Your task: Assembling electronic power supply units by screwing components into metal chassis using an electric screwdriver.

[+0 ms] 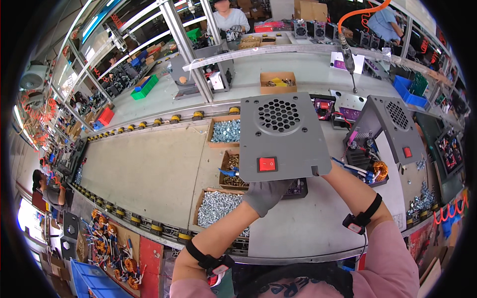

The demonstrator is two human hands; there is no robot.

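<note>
- The grey metal housing panel [285,144] is raised in front of you, above the near side of the bench [308,226], its honeycomb vent toward the far side and its red rocker switch [267,164] toward you.
- Your left hand [268,196], in a grey glove, is at the panel's near edge, below the switch; its fingers run out of sight behind the metal, so I cannot tell how far they are closed or how they grip.
- Your right forearm [350,191] reaches to the panel's near right corner; the hand is hidden behind it, so I cannot tell how its fingers stand or what they hold.
- Partly covered beneath the panel, a dark unit [300,189] shows just right of your glove.
- Just left of the panel, three cardboard boxes hold bluish-silver fasteners [226,131], brass-coloured fasteners [231,164] and silver screws [218,208].
- To your right stands a second grey housing [390,121], also vented and switched, with a copper-wound ring coil [380,170] near its lower left.
- Beyond the panel, a power screwdriver [348,59] hangs from an orange hose [360,12], bit downward.
- Farther left, yellow rollers [175,118] line the bench rail.
</note>
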